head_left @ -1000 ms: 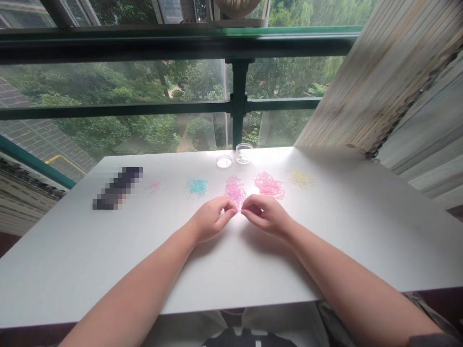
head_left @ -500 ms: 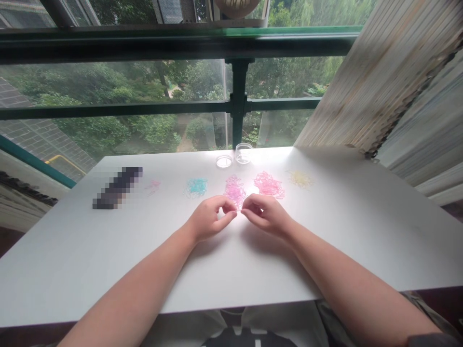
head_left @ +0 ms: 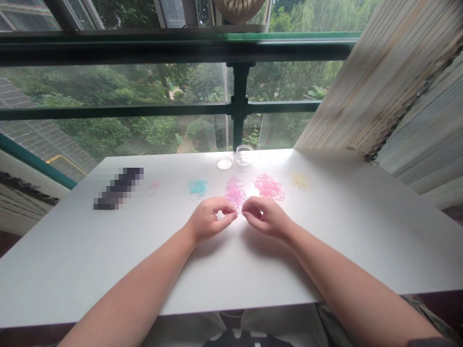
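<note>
My left hand (head_left: 212, 218) and my right hand (head_left: 268, 215) face each other over the table, thumb and forefinger pinched on both. Their fingertips almost meet, with a tiny pale pink rubber band stretched across the gap, though it is too small to see clearly. Just beyond the fingertips lies a pile of purple-pink rubber bands (head_left: 235, 190). A brighter pink pile of bands (head_left: 269, 186) spreads behind my right hand. Beyond my left hand is a teal pile of bands (head_left: 197, 187).
A yellow pile of bands (head_left: 301, 180) lies to the right, and a few pink bands (head_left: 154, 187) to the left. Near the window stand a clear round container (head_left: 244, 155) and its lid (head_left: 224, 163). A blurred-out dark object (head_left: 119, 189) rests on the white table (head_left: 231, 279).
Both hands keep nearly the same pinched pose over the table. The whole view has shifted slightly downward in the picture.
</note>
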`<move>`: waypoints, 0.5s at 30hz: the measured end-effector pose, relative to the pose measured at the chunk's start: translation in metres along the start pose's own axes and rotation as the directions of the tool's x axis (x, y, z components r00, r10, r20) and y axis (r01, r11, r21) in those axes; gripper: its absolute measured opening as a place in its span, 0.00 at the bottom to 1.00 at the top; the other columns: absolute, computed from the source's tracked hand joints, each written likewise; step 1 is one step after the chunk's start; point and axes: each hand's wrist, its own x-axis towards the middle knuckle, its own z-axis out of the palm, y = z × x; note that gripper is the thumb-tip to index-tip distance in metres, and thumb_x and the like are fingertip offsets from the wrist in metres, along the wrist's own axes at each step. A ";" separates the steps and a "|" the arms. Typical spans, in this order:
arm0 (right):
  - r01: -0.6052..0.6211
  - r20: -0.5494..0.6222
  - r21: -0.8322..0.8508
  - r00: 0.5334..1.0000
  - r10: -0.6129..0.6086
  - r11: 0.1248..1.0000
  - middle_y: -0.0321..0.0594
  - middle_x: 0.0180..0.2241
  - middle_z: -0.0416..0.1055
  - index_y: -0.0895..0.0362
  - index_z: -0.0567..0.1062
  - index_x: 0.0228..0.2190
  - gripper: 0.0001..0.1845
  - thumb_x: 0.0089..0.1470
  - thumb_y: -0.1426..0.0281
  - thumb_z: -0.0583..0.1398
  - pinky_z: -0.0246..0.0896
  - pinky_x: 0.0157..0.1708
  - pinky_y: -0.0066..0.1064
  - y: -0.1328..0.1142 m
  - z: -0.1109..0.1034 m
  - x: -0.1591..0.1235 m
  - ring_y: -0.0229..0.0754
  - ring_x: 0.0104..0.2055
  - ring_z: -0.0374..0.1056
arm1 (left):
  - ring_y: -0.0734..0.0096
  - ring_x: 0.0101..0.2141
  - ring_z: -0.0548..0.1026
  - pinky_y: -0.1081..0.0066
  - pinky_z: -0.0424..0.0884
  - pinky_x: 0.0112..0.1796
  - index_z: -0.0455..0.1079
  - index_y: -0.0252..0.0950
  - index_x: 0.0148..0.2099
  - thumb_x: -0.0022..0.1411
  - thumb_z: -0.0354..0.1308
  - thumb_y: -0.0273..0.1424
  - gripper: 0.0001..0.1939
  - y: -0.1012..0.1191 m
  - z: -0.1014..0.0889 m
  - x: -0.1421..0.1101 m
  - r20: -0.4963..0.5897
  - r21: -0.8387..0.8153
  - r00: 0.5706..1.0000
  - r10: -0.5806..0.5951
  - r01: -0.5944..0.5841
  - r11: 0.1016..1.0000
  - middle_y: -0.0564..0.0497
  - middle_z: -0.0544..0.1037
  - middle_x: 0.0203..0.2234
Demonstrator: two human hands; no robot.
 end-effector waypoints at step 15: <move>-0.005 0.020 0.010 1.000 0.005 1.000 0.31 0.19 0.62 0.57 0.67 0.26 0.05 0.48 0.78 0.55 0.50 0.20 0.24 0.000 0.000 0.000 0.31 0.20 0.54 | 0.72 0.29 0.72 0.72 0.65 0.31 0.71 0.36 0.33 0.56 0.57 0.30 0.04 -0.002 0.002 -0.001 -0.025 0.010 1.000 -0.012 0.012 1.000 0.51 0.76 0.27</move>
